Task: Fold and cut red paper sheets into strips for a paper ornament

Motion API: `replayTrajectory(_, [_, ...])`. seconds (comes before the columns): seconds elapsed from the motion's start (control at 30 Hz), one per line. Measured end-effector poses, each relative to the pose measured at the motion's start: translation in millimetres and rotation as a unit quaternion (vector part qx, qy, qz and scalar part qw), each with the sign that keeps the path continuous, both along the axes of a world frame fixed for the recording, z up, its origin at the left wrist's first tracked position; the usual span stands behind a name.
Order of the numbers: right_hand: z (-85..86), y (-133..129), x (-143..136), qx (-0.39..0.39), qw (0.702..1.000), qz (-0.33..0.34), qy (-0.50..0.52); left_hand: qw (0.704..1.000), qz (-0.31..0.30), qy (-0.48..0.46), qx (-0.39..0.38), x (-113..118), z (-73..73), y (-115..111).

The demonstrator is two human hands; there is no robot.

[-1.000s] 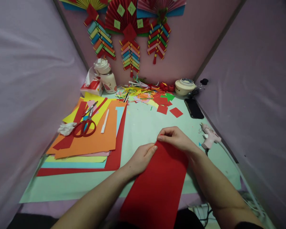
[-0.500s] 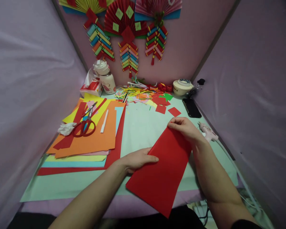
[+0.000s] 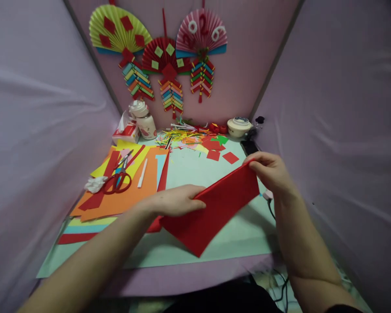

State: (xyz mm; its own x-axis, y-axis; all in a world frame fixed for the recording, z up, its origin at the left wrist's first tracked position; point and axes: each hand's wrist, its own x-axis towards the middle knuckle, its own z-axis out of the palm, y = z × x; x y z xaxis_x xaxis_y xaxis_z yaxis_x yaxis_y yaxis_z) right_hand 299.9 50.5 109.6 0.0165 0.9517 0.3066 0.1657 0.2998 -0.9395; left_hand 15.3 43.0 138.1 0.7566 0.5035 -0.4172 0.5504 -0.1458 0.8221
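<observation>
A red sheet of paper [image 3: 215, 206], seemingly folded along its upper edge, is held tilted above the table's front. My left hand [image 3: 180, 200] grips its left part, thumb on the near face and the other fingers behind it. At the upper right corner, my right hand [image 3: 267, 169] pinches the paper between thumb and fingers. Left of my hands, red-handled scissors [image 3: 117, 182] and a white pen [image 3: 142, 173] lie on a stack of coloured sheets topped by orange paper [image 3: 140, 200].
Paper scraps [image 3: 182, 138] and red squares [image 3: 230, 157] lie at the back. A bottle [image 3: 146, 124], a tissue box [image 3: 126, 131], a lidded bowl [image 3: 239, 127] and a phone [image 3: 248, 148] stand or lie around them. Paper fans [image 3: 120, 30] hang on the wall.
The red paper has turned clockwise and tipped, with its lower edge raised. My right hand has moved right, my left hand left and up. The camera view has tilted upward.
</observation>
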Motion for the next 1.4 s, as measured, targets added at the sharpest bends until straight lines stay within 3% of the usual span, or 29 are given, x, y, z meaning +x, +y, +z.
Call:
replayTrajectory(0.1, [14.7,-27,15,0.132,0.991,-0.009,-0.035,0.963,-0.055,0.083,0.249,1,39.4,0])
replayTrajectory(0.17, [16.0,-47,21,0.201,0.974,-0.020,-0.105,0.919,-0.037,0.123,0.373,7,45.1,-5])
replayTrajectory(0.23, [4.3,-63,23,0.227,0.952,-0.040,-0.203,0.869,0.000,0.149,0.472,14,28.3,-10])
replayTrajectory(0.3, [-21.7,-72,22,0.217,0.933,-0.050,-0.283,0.836,0.021,0.140,0.530,21,-7.4,-13])
replayTrajectory(0.37, [-56.6,-75,20,0.190,0.927,-0.027,-0.322,0.840,0.019,0.128,0.526,24,-51.5,-16])
replayTrajectory(0.43, [-90.0,-77,20,0.154,0.926,0.006,-0.344,0.864,0.007,0.137,0.485,21,-90.6,-21])
replayTrajectory(0.53, [-115.9,-82,25,0.103,0.929,0.029,-0.353,0.890,-0.013,0.136,0.435,12,-122.6,-28])
replayTrajectory(0.67, [-102.1,-90,21,0.071,0.904,0.047,-0.419,0.904,-0.024,0.120,0.409,3,-127.8,-34])
replayTrajectory(0.77, [-85.6,-95,-3,0.092,0.873,0.018,-0.478,0.899,-0.029,0.117,0.421,2,-129.3,-37])
replayTrajectory(0.83, [-83.1,-98,-26,0.107,0.852,0.040,-0.510,0.895,-0.033,0.115,0.429,3,-132.0,-38])
replayTrajectory(1.0, [-101.8,-108,-64,0.070,0.816,0.119,-0.562,0.898,-0.039,0.104,0.427,2,-135.2,-39])
replayTrajectory(1.13, [-113.8,-114,-63,0.052,0.806,0.127,-0.575,0.902,-0.040,0.099,0.419,2,-133.9,-39])
replayTrajectory(1.4, [-118.3,-118,-63,0.048,0.808,0.121,-0.575,0.906,-0.050,0.082,0.411,2,-135.0,-36])
